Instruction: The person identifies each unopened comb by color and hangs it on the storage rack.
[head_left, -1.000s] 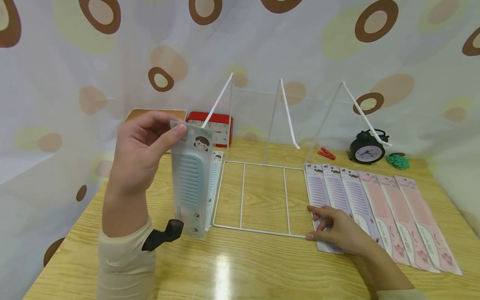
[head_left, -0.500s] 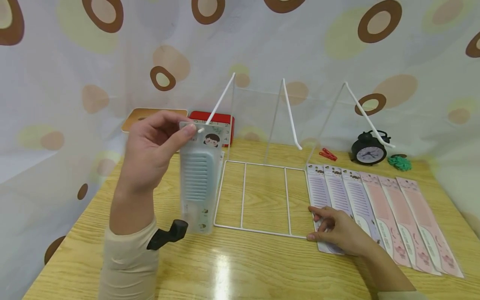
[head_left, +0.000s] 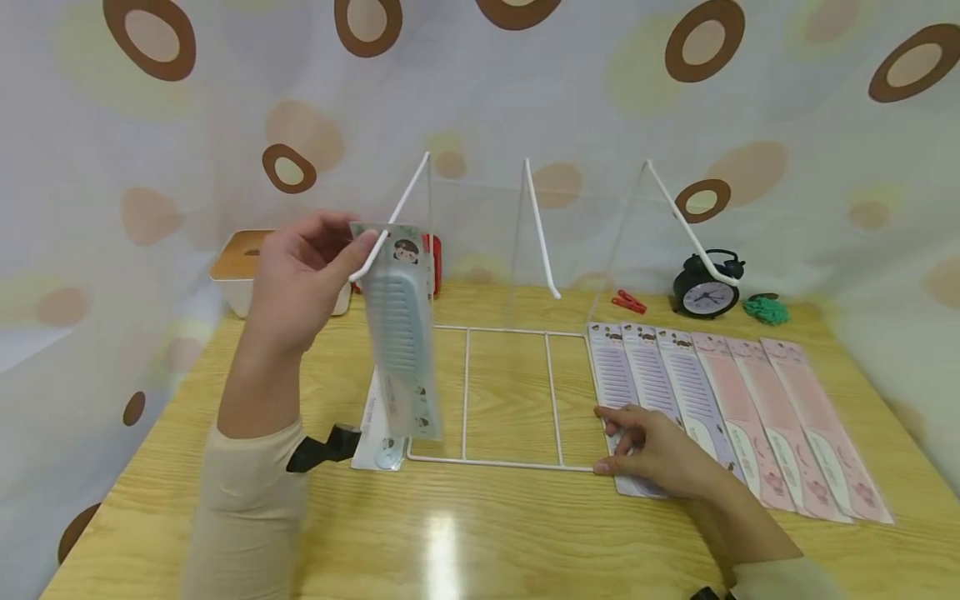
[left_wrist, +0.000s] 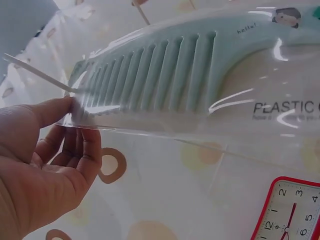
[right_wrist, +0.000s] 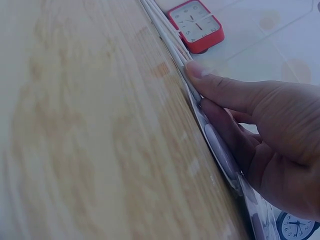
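Observation:
My left hand (head_left: pixel 303 271) pinches the top corner of a packaged light blue-green comb (head_left: pixel 397 333) between thumb and fingers. The pack hangs upright above the table. A hook (head_left: pixel 370 257) of the white wire display rack (head_left: pixel 510 463) passes through the pack's top, its tip sticking out in front. In the left wrist view the comb's teeth (left_wrist: pixel 150 75) show through the clear wrap. My right hand (head_left: pixel 652 450) rests at the rack base's front right corner, thumb and index finger apart on the wire. Beneath that hand lies a packaged purple comb (head_left: pixel 617 375), partly covered.
Several purple and pink comb packs (head_left: pixel 810 417) lie in a row at right. Another blue pack (head_left: pixel 378 437) lies left of the rack. Behind stand a red clock (left_wrist: pixel 272 200), a black alarm clock (head_left: pixel 707 293), a red clip (head_left: pixel 628 302) and a wooden-lidded box (head_left: pixel 243 254).
My left hand has brought the comb pack onto the left hook, whose tip now comes through the front. The head view has shifted slightly. My right hand stays at the rack's corner.

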